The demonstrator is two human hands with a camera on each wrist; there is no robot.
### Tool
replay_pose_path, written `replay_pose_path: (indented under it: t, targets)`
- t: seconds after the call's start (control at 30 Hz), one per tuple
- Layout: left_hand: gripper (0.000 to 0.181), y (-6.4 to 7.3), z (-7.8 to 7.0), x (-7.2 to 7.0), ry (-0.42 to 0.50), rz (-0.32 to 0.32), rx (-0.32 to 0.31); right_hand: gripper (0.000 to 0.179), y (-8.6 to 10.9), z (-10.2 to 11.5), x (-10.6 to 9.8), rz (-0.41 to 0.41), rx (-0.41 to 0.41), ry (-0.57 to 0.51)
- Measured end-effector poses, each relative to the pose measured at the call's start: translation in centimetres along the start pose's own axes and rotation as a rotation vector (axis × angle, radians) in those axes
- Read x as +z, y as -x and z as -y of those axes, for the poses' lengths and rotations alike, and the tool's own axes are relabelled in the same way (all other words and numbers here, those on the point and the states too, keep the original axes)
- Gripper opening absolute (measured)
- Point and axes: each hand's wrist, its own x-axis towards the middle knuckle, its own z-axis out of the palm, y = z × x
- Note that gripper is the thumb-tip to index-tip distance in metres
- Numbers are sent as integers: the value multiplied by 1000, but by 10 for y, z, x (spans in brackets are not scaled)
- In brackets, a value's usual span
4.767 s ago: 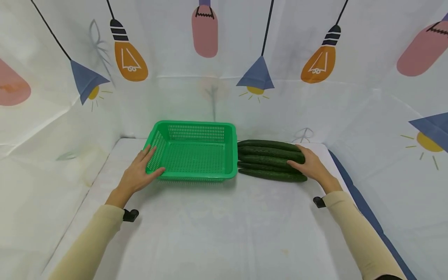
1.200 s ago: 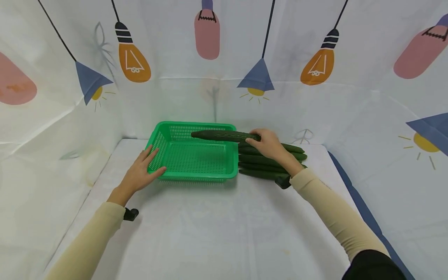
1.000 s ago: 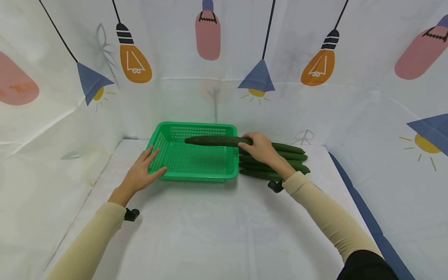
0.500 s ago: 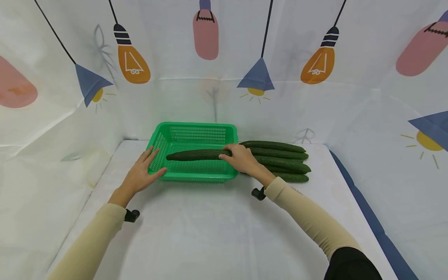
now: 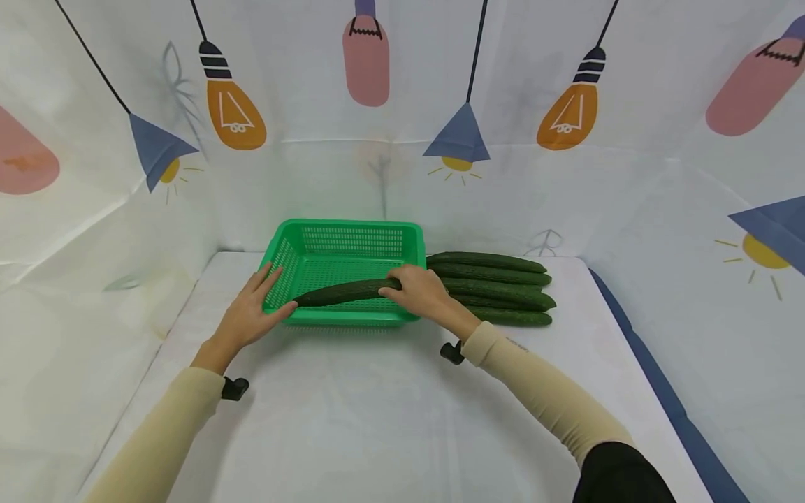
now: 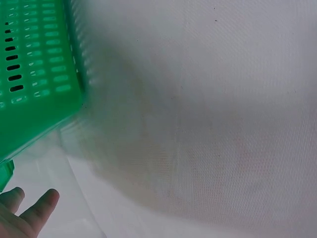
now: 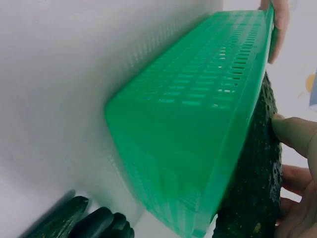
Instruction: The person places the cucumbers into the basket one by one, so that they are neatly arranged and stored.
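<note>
A long dark green cucumber (image 5: 342, 293) lies slanted over the near part of the green plastic basket (image 5: 352, 318), its tip close to my left thumb. My right hand (image 5: 418, 291) grips its right part from above. In the right wrist view, thumb and fingers pinch the cucumber (image 7: 255, 178) just above the basket rim (image 7: 247, 114). My left hand (image 5: 244, 314) rests at the basket's left side, fingers spread over the rim. Only two of its fingertips (image 6: 42, 208) show in the left wrist view. Several cucumbers (image 5: 497, 288) lie side by side right of the basket.
A white cloth covers the table (image 5: 377, 405). Behind it hangs a white curtain (image 5: 314, 175) printed with lamps and bulbs. Dark blue fabric (image 5: 666, 391) runs along the table's right edge.
My right hand has taken a cucumber from the row, carried it left over the basket and lowered it toward the near rim. The left hand has stayed at the basket's left side.
</note>
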Motion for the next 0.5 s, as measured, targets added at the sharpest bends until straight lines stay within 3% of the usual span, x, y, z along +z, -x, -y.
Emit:
replay_pose_path:
  t: [0.23,0.5]
  targets:
    - [85,1,-2,-1,-51,14,-38,46,-3,9,3,25,44,10]
    - [85,0,-2,0,-12,12,-31,45,-2,17,4,101,73,-2]
